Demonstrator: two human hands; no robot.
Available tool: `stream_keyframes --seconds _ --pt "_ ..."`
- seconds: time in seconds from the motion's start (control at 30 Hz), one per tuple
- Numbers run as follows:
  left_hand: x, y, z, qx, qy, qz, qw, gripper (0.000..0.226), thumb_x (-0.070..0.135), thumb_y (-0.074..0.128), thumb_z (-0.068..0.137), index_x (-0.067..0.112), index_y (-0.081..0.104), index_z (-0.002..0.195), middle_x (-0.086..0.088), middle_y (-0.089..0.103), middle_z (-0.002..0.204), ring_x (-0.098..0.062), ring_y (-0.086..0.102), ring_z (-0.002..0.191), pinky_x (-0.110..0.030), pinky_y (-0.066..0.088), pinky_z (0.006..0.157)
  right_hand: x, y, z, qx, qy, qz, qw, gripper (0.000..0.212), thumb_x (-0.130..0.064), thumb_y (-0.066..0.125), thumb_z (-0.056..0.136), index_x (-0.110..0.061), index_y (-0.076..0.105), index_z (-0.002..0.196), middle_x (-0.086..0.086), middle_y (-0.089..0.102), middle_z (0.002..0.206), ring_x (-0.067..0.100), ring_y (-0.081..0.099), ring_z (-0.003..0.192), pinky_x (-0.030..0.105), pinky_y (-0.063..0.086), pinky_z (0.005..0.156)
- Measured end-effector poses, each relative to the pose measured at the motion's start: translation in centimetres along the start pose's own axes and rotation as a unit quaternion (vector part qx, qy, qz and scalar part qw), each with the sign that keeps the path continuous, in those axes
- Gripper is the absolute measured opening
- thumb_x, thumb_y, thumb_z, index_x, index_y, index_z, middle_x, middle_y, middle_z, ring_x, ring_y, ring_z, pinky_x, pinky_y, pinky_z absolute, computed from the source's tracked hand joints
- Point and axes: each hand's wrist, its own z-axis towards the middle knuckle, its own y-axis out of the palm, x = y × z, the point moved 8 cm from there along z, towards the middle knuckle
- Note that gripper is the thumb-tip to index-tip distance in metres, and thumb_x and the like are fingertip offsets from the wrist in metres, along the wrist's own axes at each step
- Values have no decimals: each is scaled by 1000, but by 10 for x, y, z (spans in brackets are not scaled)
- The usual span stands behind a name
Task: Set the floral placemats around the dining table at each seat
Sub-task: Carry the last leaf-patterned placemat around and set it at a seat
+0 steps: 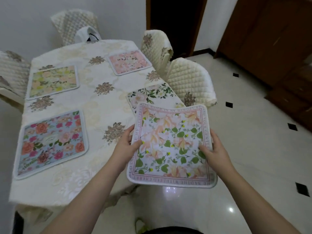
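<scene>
A peach-and-green bordered placemat (170, 146) is held above the table's near right corner, pinched at its side edges by left hand (125, 146) and right hand (213, 149), thumbs on top. Four placemats are laid on the tablecloth (101, 105) beyond: blue rose placemat (52, 142), white leafy placemat (152, 96), yellow-green placemat (53, 81), pink placemat (129, 62).

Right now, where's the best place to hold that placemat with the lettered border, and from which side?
By its two opposite side edges, coming in from the left and right, as the left hand and right hand do now. The lettered-border placemat is thin, flat and floppy, held in the air off the table, so a grip on both edges probably keeps it spread.
</scene>
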Motion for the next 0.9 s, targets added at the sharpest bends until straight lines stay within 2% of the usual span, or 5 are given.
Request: stream_keyframes --seconds 0.17,0.3,0.53,0.6,0.9 --pt "52 96 10 -67 22 12 997 58 9 61 94 40 40 139 1 69 113 -28 75 82 -50 61 72 14 -95 -1 47 11 11 999 58 -15 62 93 -37 38 141 -19 63 118 4 66 101 31 57 81" --pt "83 185 14 -110 42 11 993 59 7 61 92 37 44 139 -4 71 113 -32 74 87 -56 59 77 35 -186 -14 105 22 18 994 56 -14 61 93 -39 39 138 -21 62 114 1 66 96 23 55 74" --pt "113 325 -3 -188 53 6 981 60 7 63 92 39 45 140 -6 70 117 -34 74 91 -55 59 78 84 -314 -46 166 55 65 983 49 -15 62 93 -54 46 119 -13 70 110 9 72 89 43 59 78" --pt "119 356 -5 -209 50 10 977 60 7 64 91 38 45 139 -10 69 118 -37 73 91 -57 58 79 94 -342 -54 180 68 92 977 49 -14 62 93 -58 49 113 -10 72 106 14 73 85 46 60 75" --pt "144 421 19 -226 57 39 972 57 4 62 93 34 46 139 -4 74 109 -31 74 90 -54 59 79 120 -399 -40 211 89 193 954 48 -7 59 94 -42 53 127 0 74 107 28 74 88 52 59 76"
